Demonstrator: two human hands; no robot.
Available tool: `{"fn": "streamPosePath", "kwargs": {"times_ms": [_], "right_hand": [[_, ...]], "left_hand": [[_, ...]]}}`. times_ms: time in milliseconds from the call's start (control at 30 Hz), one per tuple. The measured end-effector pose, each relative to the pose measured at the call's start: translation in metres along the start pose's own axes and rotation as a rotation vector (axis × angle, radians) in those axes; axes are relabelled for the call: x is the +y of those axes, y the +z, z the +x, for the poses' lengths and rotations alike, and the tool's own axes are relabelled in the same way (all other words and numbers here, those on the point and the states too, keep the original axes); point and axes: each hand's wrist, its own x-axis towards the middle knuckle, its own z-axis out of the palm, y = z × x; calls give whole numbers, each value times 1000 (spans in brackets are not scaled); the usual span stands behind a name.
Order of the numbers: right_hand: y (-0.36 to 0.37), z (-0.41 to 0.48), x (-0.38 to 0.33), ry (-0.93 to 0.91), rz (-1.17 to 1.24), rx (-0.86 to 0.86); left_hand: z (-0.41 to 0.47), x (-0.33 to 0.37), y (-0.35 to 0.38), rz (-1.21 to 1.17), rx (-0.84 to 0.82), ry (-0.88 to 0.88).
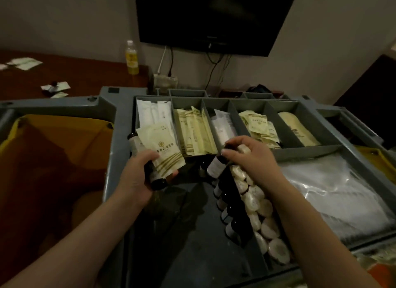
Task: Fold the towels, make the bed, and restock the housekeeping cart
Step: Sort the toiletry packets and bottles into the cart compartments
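Observation:
The grey housekeeping cart tray (120, 120) fills the middle of the head view. My left hand (137, 176) grips a dark bottle (157, 181) together with a cream amenity packet (162, 152) over the tray's left side. My right hand (250, 157) is closed on another small dark bottle with a white label (215, 165), held at the top of a row of dark bottles (231, 204) lying in the tray. Round white wrapped soaps (263, 214) lie in a line right of that row.
The back compartments hold white sachets (150, 114), cream packets (192, 129) and small square packets (257, 122). Clear plastic-wrapped items (334, 191) lie right. A yellow bag (55, 150) hangs left. On the brown desk (85, 77) stand a yellow bottle (131, 58) and loose packets (55, 88); a TV (210, 17) hangs above.

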Motion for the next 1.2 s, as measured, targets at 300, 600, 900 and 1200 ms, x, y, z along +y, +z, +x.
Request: {"fn": "streamPosePath", "kwargs": {"times_ms": [300,600,900,1200], "right_hand": [[22,3,13,-181,-499,-155],[33,3,19,-290,-744,-191],[0,3,38,-153,-438,61],[-28,-30,83,-2,-564,-75]], "left_hand": [[-3,3,-4,24,-73,93],[-4,3,-4,6,-109,95],[-2,1,-4,36,-118,74],[-2,-10,0,105,-157,31]]}}
